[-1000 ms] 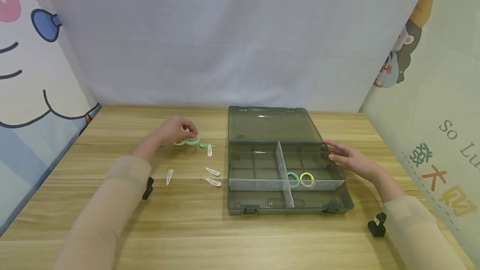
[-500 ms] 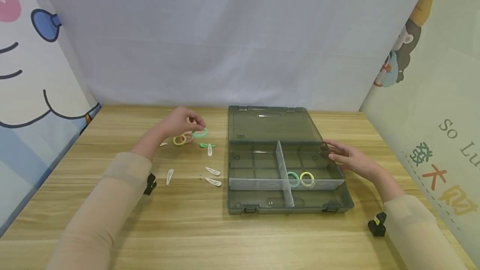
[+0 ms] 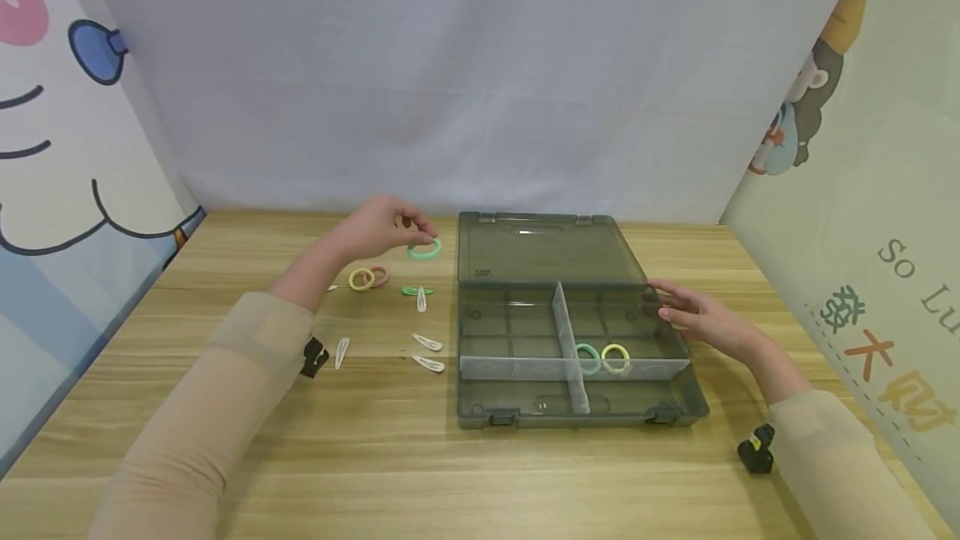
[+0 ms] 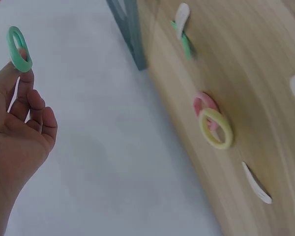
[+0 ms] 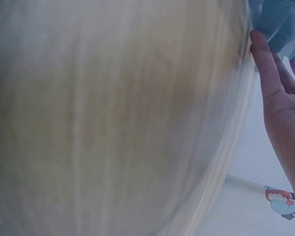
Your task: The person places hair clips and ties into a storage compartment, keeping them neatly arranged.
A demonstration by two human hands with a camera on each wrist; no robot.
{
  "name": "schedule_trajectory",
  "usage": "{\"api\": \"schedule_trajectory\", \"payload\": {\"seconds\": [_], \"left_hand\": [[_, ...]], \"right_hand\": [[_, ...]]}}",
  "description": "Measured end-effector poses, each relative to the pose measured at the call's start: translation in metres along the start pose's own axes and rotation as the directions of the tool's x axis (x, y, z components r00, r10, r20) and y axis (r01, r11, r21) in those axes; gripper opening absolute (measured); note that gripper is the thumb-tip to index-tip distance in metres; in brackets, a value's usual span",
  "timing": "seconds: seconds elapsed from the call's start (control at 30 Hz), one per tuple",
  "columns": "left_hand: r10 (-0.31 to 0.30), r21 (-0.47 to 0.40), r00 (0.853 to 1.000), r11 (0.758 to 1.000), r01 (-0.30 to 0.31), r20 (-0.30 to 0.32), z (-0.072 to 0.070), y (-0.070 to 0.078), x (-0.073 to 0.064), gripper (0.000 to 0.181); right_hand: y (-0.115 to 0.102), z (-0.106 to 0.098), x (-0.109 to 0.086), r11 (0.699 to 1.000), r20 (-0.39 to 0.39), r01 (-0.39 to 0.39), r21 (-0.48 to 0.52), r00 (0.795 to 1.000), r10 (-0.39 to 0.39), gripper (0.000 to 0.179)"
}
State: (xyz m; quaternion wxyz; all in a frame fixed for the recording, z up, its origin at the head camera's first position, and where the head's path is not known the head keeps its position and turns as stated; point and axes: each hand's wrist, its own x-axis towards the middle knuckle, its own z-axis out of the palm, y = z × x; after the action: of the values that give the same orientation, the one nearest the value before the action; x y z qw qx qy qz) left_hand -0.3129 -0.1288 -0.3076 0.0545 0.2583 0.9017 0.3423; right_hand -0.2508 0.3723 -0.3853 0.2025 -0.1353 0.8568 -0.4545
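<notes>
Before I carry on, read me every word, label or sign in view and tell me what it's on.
"So Lu", cut off by the picture's edge: on the right-hand printed backdrop.
"發大财": same backdrop, below that.
Small marking on the box lid: too small to read.

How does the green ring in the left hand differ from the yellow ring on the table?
Colour: the green ring is minty; the yellow ring is pale yellow.
Place: the green ring is held up in the left hand; the yellow ring lies on the table.
Neighbours: the green ring is apart from other rings; the yellow ring overlaps the pink ring in view.
Both are round, open-centred and outside the box.
</notes>
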Motion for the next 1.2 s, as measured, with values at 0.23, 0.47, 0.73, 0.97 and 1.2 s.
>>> {"api": "schedule_trajectory", "payload": {"seconds": [0.23, 0.47, 0.73, 0.97, 1.2], "left_hand": [[0.044, -0.007, 0.999, 0.999, -0.044, -0.001, -0.002, 0.023, 0.009, 0.014], [0.088, -0.03, 0.996, 0.996, -0.089, -0.022, -0.003, 0.048, 0.019, 0.012], [0.138, -0.039, 0.989, 0.989, -0.14, -0.046, 0.001, 0.076, 0.033, 0.014], [0.172, -0.075, 0.985, 0.982, -0.174, -0.033, 0.01, 0.098, 0.043, 0.013], [0.245, -0.076, 0.969, 0.966, -0.245, -0.017, 0.023, 0.12, 0.057, 0.012]], "right_hand": [[0.001, -0.001, 0.0, 1.0, -0.001, -0.003, 0.003, 1.0, 0.003, 0.063], [0.003, -0.001, 0.0, 1.0, -0.002, -0.003, 0.001, 1.0, 0.003, 0.063], [0.001, 0.0, 0.0, 1.0, 0.013, 0.003, 0.016, 1.0, -0.003, 0.064], [0.003, -0.001, 0.001, 1.0, 0.016, 0.001, 0.019, 1.0, -0.001, 0.064], [0.002, -0.002, -0.001, 1.0, 0.012, -0.006, 0.017, 1.0, 0.005, 0.065]]}}
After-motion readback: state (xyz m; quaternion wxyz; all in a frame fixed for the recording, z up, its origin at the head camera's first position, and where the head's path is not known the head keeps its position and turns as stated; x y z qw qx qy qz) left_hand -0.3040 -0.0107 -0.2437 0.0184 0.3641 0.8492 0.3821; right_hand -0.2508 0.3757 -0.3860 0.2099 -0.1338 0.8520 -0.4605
